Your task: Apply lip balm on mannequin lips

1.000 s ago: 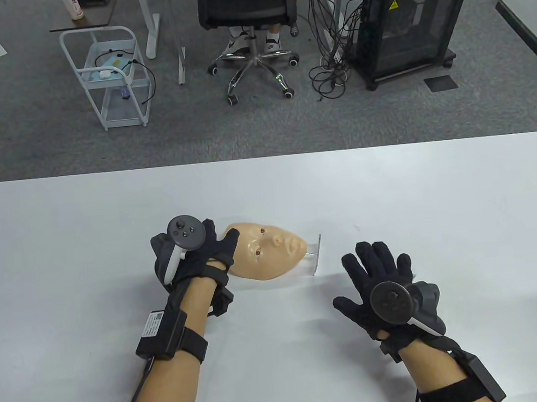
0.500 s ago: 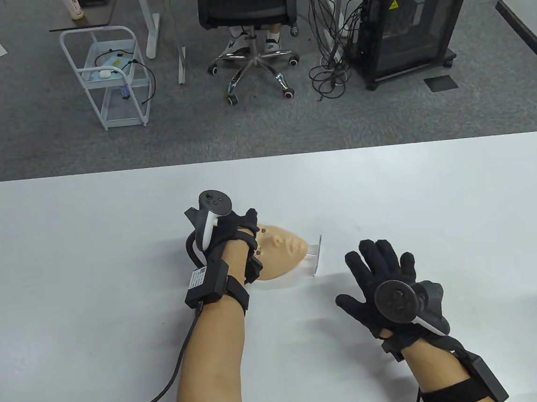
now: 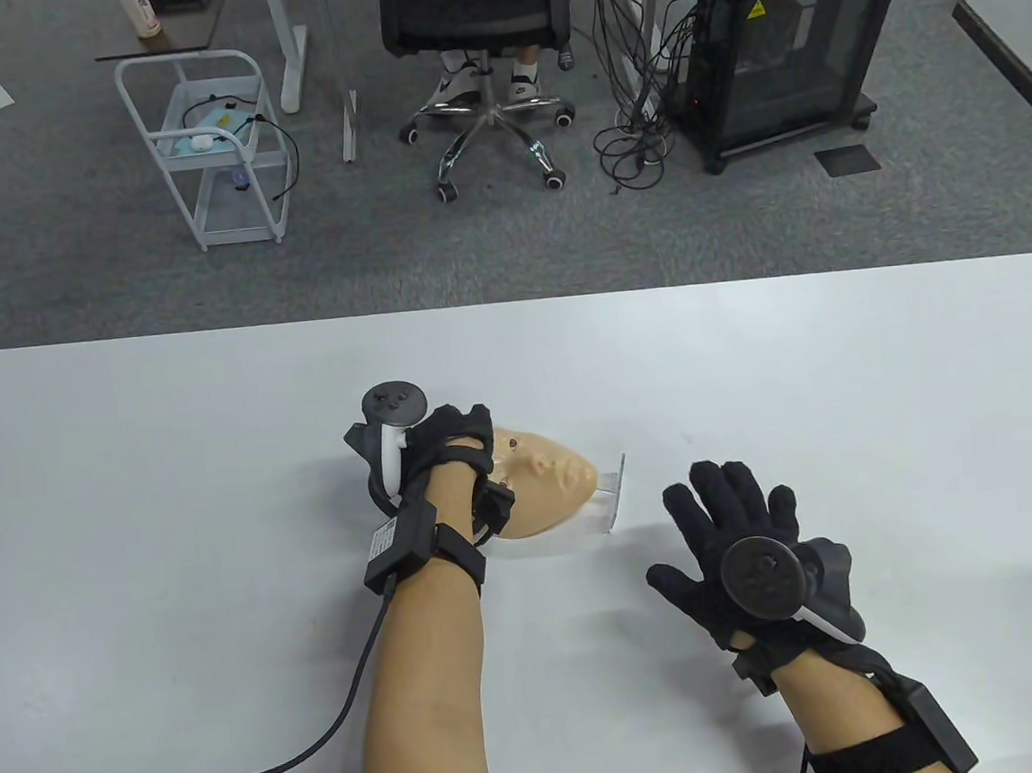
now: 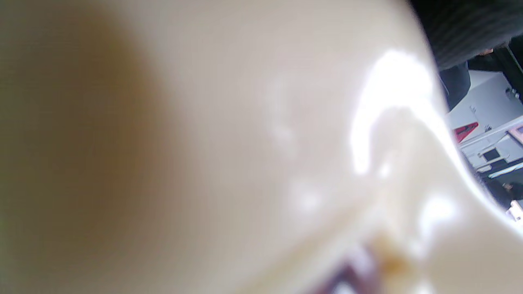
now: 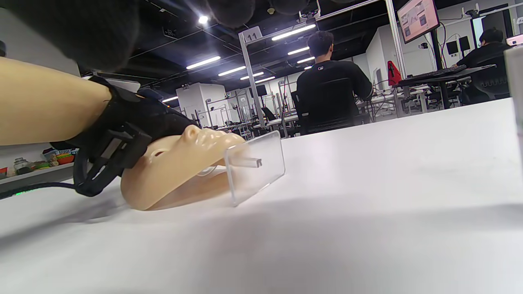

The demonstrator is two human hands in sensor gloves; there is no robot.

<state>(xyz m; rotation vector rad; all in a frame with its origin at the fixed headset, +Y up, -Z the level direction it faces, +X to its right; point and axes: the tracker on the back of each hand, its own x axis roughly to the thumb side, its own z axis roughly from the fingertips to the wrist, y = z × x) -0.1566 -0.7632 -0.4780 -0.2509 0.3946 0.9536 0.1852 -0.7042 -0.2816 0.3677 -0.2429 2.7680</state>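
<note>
Your left hand gripping the mask forehead, right hand with fingers spread flat, bare tabletop beyond

one mannequin face, one clear stand, two hands

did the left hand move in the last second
Yes. The left hand shifted right onto the forehead of the mannequin face, which stayed beside its clear stand.
</note>
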